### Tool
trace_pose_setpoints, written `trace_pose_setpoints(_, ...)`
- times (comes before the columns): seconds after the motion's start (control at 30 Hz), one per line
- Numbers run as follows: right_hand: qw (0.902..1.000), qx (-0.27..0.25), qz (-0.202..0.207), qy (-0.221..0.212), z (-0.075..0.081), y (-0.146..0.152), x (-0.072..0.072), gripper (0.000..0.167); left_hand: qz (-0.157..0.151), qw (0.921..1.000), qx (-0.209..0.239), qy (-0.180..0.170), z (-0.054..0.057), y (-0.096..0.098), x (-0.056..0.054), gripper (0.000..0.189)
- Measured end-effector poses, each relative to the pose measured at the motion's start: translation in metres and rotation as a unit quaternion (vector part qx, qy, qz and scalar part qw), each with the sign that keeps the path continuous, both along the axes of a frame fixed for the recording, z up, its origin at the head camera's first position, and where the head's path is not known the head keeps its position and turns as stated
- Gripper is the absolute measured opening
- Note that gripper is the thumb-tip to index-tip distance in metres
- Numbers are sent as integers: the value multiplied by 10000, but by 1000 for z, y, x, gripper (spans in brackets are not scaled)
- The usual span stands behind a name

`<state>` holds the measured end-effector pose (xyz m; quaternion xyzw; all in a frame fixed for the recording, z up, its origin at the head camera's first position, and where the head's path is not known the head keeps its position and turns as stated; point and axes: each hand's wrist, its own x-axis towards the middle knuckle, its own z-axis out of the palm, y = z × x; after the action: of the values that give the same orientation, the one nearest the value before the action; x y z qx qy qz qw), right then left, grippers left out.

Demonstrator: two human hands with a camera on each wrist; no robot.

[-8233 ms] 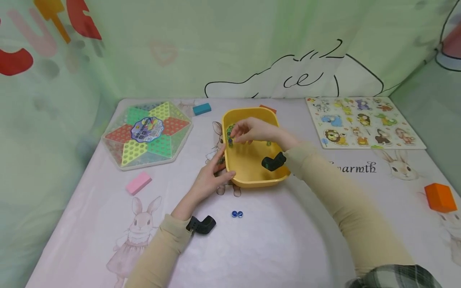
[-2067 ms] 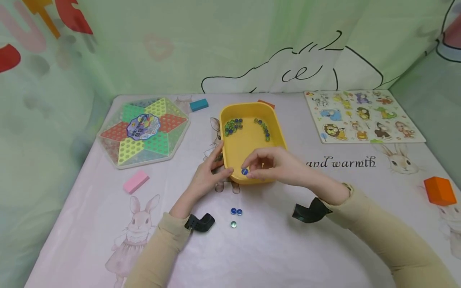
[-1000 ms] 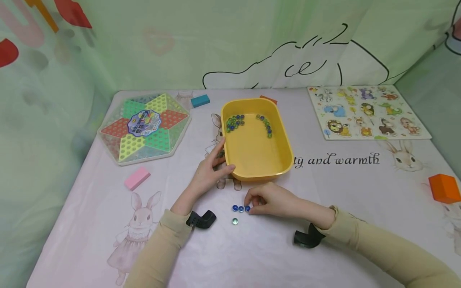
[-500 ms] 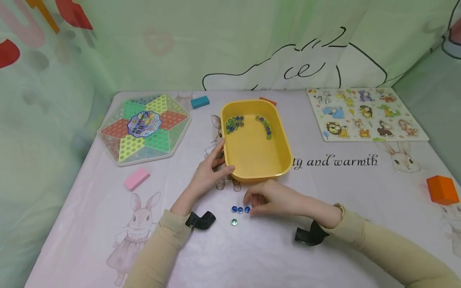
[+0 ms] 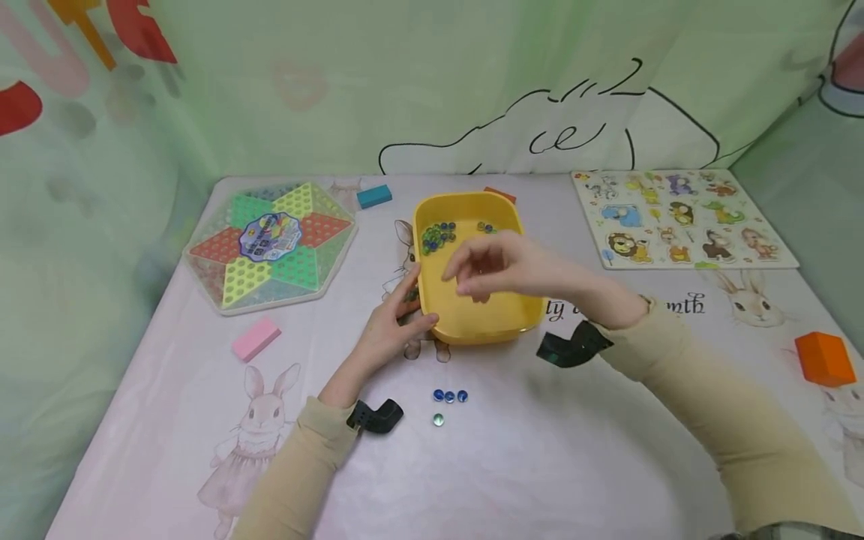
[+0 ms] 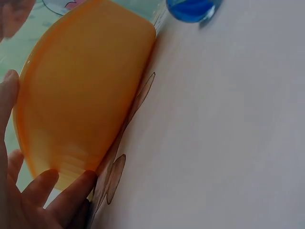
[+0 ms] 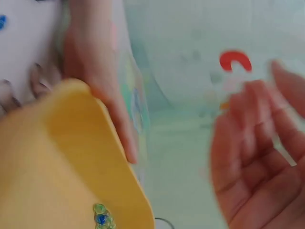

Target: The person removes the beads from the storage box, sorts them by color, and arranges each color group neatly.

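My left hand [image 5: 389, 330] holds the near left corner of a yellow plastic tub [image 5: 472, 330], fingers along the outer wall and thumb by the rim. In the left wrist view its fingertips touch the tub wall [image 6: 86, 95]. Above the tub hovers my right hand [image 5: 502, 266], fingers loosely bent, with nothing seen between them; it is blurred in the right wrist view. Inside the tub, a cluster of green and blue marbles [image 5: 437, 237] lies at the far left. More marbles [image 5: 486, 227] at the far right are partly covered by the right hand. Three blue marbles [image 5: 449, 397] form a row on the table, with a green marble [image 5: 439, 420] just nearer.
A hexagonal Chinese checkers board [image 5: 270, 247] lies at the left, an animal puzzle board [image 5: 682, 221] at the far right. Around them are a pink block [image 5: 256, 340], a blue block [image 5: 374, 196], an orange block [image 5: 824, 358] and a red-orange block [image 5: 500, 194] behind the tub.
A green marble and a third blue marble have come onto the table. After releasing the blue one at the row's right end, my right hand has risen over the tub. The left hand stays.
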<state>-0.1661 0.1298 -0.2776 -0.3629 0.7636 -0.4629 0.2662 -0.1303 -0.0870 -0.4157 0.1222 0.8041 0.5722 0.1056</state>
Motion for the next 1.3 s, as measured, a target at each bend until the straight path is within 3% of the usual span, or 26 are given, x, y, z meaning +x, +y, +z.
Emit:
trace_pose_setpoints(0.13,9948,-798,-565,-295,1,-5,-32,12,-12,10000,-20,-6,-1,-1,0,76)
trace_pose_setpoints(0.23,9899,-894,-1065,-265,-4,-9,-50,10,-41,10000,-21,6,-3,-1,-1,77)
trace_pose_setpoints(0.37,9853,-505,-1603,-313,-17,-15,-68,15,-36,10000,-15,23,-4,0,-1,78)
trace_pose_setpoints(0.6,9847,150,-1661,-514,-50,-24,-93,29,-11,10000,62,-21,-6,0,-1,78)
trace_pose_setpoints(0.77,9817,733,-1698,-452,-66,-31,-103,28,-19,9999,12,-117,-1,2,0,78)
trace_pose_setpoints(1.0,9718,1517,-1795,-182,-83,-39,-108,20,-77,9999,-14,-140,30,4,12,78)
trace_pose_setpoints(1.17,9616,2001,-1864,247,-91,-48,-105,20,-78,9999,-13,-143,33,4,13,77)
trace_pose_setpoints(1.3,9522,2362,-1705,923,-95,-53,-102,19,-95,9999,25,-115,32,3,13,77)
